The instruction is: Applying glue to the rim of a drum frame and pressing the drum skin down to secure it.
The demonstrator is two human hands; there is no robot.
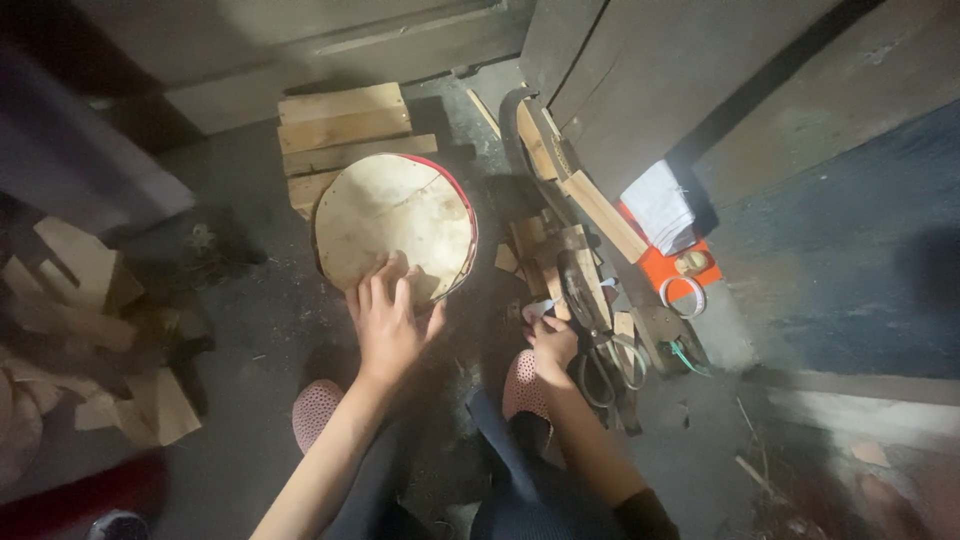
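Currently left hand splayed flat on near edge of drum, steadying it. Right hand curled over tools near scissors, grasp unclear. Likely next: firm tool grip needed.

The left hand reaches forward on a bare, outstretched forearm, palm down, fingers spread and flat. The right hand sits lower and nearer the body, fingers curled, seemingly pinching something small; the dim view hides the grip.
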